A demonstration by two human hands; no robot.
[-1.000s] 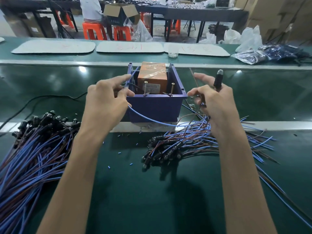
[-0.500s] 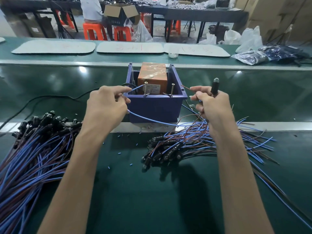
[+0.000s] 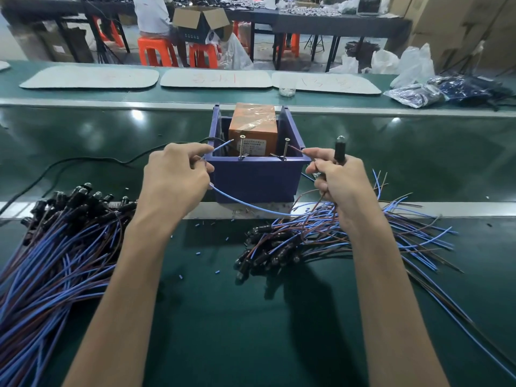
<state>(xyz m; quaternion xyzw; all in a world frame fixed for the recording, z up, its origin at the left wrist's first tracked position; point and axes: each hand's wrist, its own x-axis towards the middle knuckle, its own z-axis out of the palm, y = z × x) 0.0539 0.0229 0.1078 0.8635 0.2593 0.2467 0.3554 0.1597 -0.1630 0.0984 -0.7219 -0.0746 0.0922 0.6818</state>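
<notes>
Left hand [image 3: 176, 177] pinches the blue wire [image 3: 223, 145]; right hand [image 3: 337, 180] holds the brown wire [image 3: 297, 148] and lamp [image 3: 340, 149]. Both grips are narrow. The wire tips have moved beside the screws [image 3: 241, 148] on the box [image 3: 255, 177], so test contact looks imminent.

Lamp assembly, centre of frame. The black lamp body [image 3: 340, 152], cylindrical with a clear domed tip, stands upright, gripped in the right hand [image 3: 339, 182] right of centre. Its brown wire [image 3: 297, 148] is pinched by the same hand; the free end points left, just beside the right screw [image 3: 286, 148]. Its blue wire [image 3: 245, 203] sags in a loop across the centre and rises through the pinching left hand [image 3: 173, 177]; the free end points up and right, near the left screw [image 3: 241, 148] but apart from it. Both screws stand upright.
</notes>
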